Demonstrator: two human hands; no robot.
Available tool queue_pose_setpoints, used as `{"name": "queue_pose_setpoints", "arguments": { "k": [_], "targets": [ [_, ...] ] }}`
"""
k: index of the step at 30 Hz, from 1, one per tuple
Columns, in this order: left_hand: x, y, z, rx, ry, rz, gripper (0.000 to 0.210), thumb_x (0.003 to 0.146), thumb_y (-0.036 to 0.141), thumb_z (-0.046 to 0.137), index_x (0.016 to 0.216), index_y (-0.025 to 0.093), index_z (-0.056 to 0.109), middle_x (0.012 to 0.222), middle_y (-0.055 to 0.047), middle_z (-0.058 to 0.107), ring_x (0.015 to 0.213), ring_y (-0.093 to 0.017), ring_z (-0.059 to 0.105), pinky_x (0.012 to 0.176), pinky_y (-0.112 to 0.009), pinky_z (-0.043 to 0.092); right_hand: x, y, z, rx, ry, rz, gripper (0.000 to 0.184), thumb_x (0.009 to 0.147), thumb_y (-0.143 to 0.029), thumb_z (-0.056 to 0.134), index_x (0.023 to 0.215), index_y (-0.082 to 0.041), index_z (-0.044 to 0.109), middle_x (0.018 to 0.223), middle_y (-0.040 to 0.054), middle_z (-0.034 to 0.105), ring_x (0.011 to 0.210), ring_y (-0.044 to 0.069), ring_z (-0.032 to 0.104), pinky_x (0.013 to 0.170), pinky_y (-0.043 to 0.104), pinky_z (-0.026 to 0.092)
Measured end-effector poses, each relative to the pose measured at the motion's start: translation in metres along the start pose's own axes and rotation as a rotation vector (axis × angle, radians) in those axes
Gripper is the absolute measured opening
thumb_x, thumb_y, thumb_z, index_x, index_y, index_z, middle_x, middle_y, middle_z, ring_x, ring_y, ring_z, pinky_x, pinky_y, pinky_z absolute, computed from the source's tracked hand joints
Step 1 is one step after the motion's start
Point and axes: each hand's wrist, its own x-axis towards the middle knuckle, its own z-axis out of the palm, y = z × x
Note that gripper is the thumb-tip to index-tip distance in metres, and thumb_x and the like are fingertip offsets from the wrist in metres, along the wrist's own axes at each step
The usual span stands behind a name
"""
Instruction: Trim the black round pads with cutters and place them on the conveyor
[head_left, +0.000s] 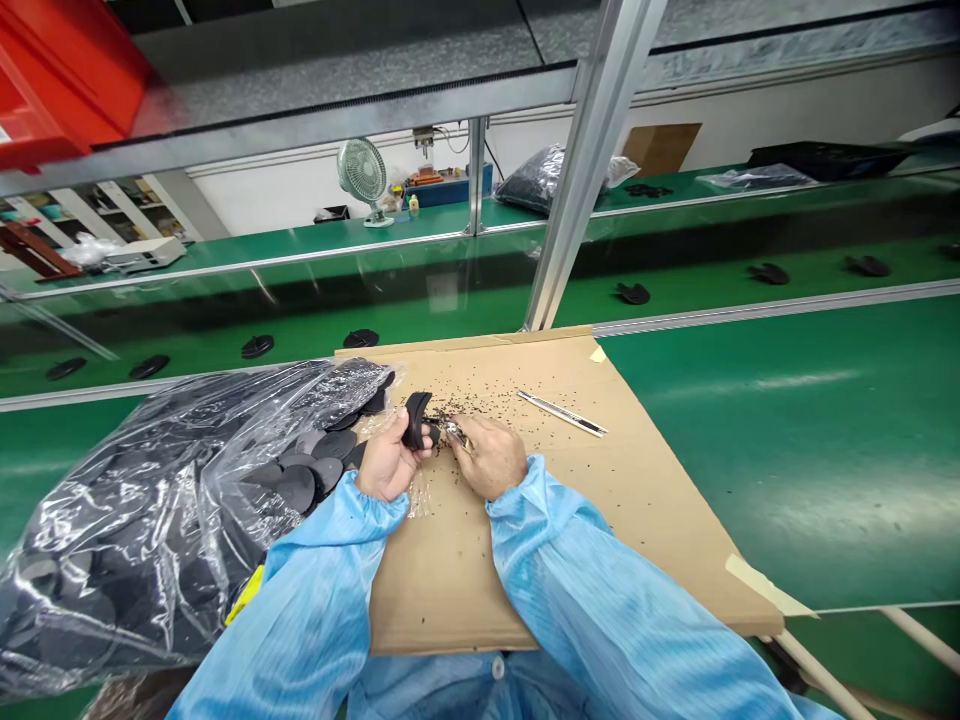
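My left hand [391, 458] is closed on a curved black plastic part [416, 420], held upright over the cardboard sheet [600, 520]. Close against its right side, my right hand [489, 455] grips a small metal pair of nippers [454, 430], its jaws at the part's edge; the fingers partly cover the tool. Tiny black plastic bits [487, 398] lie scattered over the cardboard around both hands. To the left, a clear plastic bag [187, 470] spills round black plastic parts [296, 488] near my left wrist.
A slim utility knife [562, 413] lies on the cardboard to the right. Beyond its far edge runs a green conveyor belt [450, 300] carrying spaced black parts [632, 293]. A metal post [592, 170] rises behind the cardboard, and a red bin [67, 80] sits on the upper shelf.
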Motion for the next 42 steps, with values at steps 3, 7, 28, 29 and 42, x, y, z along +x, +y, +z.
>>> {"name": "queue_pose_setpoints", "arguments": {
  "k": [3,7,28,29,42],
  "targets": [
    [0.0,-0.001,-0.001,0.003,-0.019,0.013,0.019,0.085,0.031,0.06,0.084,0.015,0.049,0.062,-0.002,0.061,0.05,-0.012,0.057,0.045,-0.022,0.047,0.0,0.0,-0.001,-0.006,-0.035,0.006,0.02,0.088,-0.025,0.051,0.103,-0.021,0.064,0.092,0.0062,0.069,0.084,0.02,0.062,0.075,0.029,0.044],
    [0.001,-0.003,-0.003,0.002,-0.048,0.029,0.024,0.082,0.034,0.065,0.084,0.016,0.048,0.063,-0.001,0.06,0.05,-0.012,0.057,0.046,-0.023,0.047,0.001,0.0,-0.002,-0.015,-0.06,0.024,0.021,0.087,-0.023,0.051,0.103,-0.022,0.064,0.095,0.006,0.07,0.085,0.021,0.062,0.074,0.029,0.044],
    [0.001,0.0,-0.001,-0.013,-0.07,0.22,0.033,0.069,0.025,0.077,0.09,0.02,0.052,0.069,0.002,0.059,0.057,-0.01,0.056,0.053,-0.022,0.046,0.005,0.002,-0.003,0.655,-0.01,0.34,0.023,0.077,-0.036,0.06,0.09,-0.018,0.067,0.071,0.0007,0.066,0.064,0.016,0.058,0.062,0.027,0.046],
    [0.001,0.0,-0.001,-0.021,-0.068,0.252,0.035,0.066,0.02,0.079,0.09,0.02,0.054,0.07,0.004,0.058,0.056,-0.008,0.054,0.054,-0.02,0.045,0.005,0.0,-0.004,0.591,0.034,0.297,0.022,0.078,-0.034,0.059,0.092,-0.019,0.067,0.078,0.0027,0.068,0.07,0.018,0.06,0.067,0.029,0.048],
    [-0.002,0.007,-0.001,0.016,-0.104,0.201,0.045,0.062,0.031,0.083,0.096,0.018,0.056,0.074,0.002,0.061,0.057,-0.009,0.057,0.05,-0.02,0.048,0.002,-0.006,-0.002,0.392,0.063,0.137,0.017,0.082,-0.024,0.055,0.094,-0.02,0.066,0.091,0.0057,0.069,0.085,0.02,0.062,0.078,0.032,0.048]
  ]
}}
